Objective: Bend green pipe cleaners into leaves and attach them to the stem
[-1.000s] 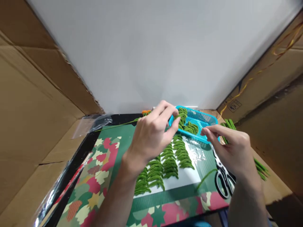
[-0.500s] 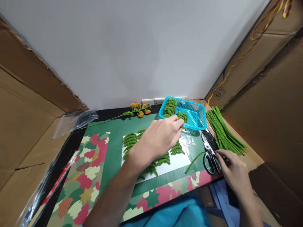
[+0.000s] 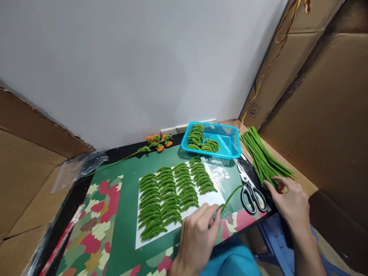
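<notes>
At six o'clock, near the dark tabletop (image 3: 176,142) edge, the left hand (image 3: 199,232) pinches a curved fuzzy green stem (image 3: 233,194); at four, the right hand (image 3: 292,199) touches long fuzzy green stems (image 3: 266,159), grip unclear.

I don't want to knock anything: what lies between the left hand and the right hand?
In the head view: scissors, nearer the right hand, and a curved green pipe cleaner reaching from the left hand toward them.
</notes>
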`<state>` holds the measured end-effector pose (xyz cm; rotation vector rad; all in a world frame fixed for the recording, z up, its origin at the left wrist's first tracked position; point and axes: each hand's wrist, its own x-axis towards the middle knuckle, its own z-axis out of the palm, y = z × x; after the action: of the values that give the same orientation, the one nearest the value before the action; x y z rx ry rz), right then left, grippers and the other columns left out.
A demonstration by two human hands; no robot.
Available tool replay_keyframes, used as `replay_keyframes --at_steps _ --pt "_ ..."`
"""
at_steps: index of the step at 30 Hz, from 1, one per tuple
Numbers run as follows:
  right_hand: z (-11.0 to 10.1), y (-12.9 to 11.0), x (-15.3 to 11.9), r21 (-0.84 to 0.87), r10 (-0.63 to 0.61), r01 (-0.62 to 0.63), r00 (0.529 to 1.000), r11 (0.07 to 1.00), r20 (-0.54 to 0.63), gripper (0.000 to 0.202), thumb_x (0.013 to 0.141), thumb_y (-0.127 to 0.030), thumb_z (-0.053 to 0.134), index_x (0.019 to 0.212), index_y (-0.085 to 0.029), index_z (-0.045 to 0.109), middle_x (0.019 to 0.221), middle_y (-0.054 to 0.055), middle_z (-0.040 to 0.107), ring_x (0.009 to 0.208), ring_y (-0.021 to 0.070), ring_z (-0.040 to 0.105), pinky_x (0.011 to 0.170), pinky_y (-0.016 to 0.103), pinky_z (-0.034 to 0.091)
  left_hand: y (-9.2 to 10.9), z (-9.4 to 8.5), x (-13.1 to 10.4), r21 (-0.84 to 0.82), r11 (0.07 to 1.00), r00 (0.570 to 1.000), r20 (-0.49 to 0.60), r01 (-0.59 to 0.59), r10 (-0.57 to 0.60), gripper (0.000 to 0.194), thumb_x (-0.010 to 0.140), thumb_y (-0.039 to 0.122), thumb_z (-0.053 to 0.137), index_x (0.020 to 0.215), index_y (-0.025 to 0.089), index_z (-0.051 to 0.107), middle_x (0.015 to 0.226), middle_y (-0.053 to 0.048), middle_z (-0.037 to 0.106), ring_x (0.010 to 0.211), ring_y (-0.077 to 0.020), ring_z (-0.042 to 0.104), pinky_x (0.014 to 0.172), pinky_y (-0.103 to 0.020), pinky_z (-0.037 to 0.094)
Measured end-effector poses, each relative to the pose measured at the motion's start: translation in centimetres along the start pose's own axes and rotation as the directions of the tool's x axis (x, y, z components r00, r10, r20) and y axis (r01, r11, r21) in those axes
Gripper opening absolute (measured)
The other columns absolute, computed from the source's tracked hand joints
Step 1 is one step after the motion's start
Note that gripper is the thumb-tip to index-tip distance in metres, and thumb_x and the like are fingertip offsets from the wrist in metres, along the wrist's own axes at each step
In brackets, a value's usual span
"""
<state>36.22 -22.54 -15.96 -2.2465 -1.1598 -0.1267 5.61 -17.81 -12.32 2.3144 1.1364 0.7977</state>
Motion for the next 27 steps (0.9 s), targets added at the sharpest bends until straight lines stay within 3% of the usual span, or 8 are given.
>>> replay_keyframes --at_steps 3,7,15,21,25,27 --pt "0.0 0.1 0.2 0.012 0.027 -0.027 1.000 1.000 0.003 0.065 0.088 -0.081 0.051 0.079 -0.021 0.075 0.071 0.009 0.068 0.074 0.0302 0.063 0.068 0.039 0.042 -0.2 1.8 -1.5 0.153 0.985 0.996 -0.033 -0.082 0.088 0.023 0.107 0.017 0.051 0.098 0.021 0.072 0.072 0.001 0.066 0.059 -0.0168 0.066 0.056 -0.031 0.043" --pt "-0.6 -0.5 1.1 0.088 0.156 -0.152 0.987 0.984 -0.041 0.052 0.086 -0.070 0.061 0.079 -0.021 0.077 0.071 0.008 0.072 0.065 0.0260 0.065 0.065 0.036 0.044 -1.3 2.7 -1.8 0.261 0.954 0.983 -0.074 -0.146 0.170 0.023 0.109 0.016 0.048 0.107 0.019 0.071 0.076 -0.001 0.072 0.062 -0.0179 0.071 0.060 -0.031 0.046" --pt "-3.2 -3.5 5.4 0.269 0.217 -0.130 0.920 0.954 -0.326 0.036 0.084 -0.051 0.075 0.086 -0.015 0.082 0.073 0.008 0.075 0.061 0.0225 0.067 0.064 0.033 0.051 -2.6 2.5 -1.3 0.381 0.914 0.975 -0.112 -0.137 0.193 0.028 0.108 0.015 0.047 0.103 0.020 0.075 0.075 0.000 0.077 0.058 -0.0174 0.073 0.060 -0.031 0.050" --pt "-4.1 -4.6 8.9 0.385 0.226 -0.041 0.865 0.922 -0.448 0.032 0.079 -0.041 0.080 0.086 -0.010 0.083 0.071 0.012 0.075 0.060 0.0248 0.067 0.059 0.035 0.049 -2.7 1.7 -1.3 0.392 0.911 0.992 0.032 -0.125 0.122 0.026 0.100 0.011 0.057 0.116 0.018 0.076 0.077 -0.002 0.080 0.063 -0.0207 0.076 0.065 -0.031 0.056" --pt "-3.8 -4.5 9.9 0.486 0.293 -0.031 0.830 0.873 -0.474 0.024 0.075 -0.037 0.078 0.073 -0.013 0.075 0.058 0.006 0.062 0.051 0.0217 0.056 0.052 0.036 0.041 -2.3 1.3 -1.7 0.303 0.945 0.993 0.037 -0.119 0.113 0.049 0.097 0.010 0.058 0.144 0.019 0.063 0.064 0.003 0.071 0.051 -0.0172 0.069 0.052 -0.028 0.048" --pt "-3.6 -4.6 10.0 0.570 0.334 0.044 0.772 0.821 -0.541 0.023 0.075 -0.037 0.077 0.069 -0.017 0.068 0.056 0.004 0.057 0.048 0.0195 0.051 0.050 0.036 0.038 -1.7 0.8 -1.6 0.187 0.980 0.998 0.004 -0.066 0.067 0.050 0.098 0.012 0.055 0.147 0.020 0.060 0.061 0.005 0.067 0.048 -0.0144 0.064 0.050 -0.026 0.046"
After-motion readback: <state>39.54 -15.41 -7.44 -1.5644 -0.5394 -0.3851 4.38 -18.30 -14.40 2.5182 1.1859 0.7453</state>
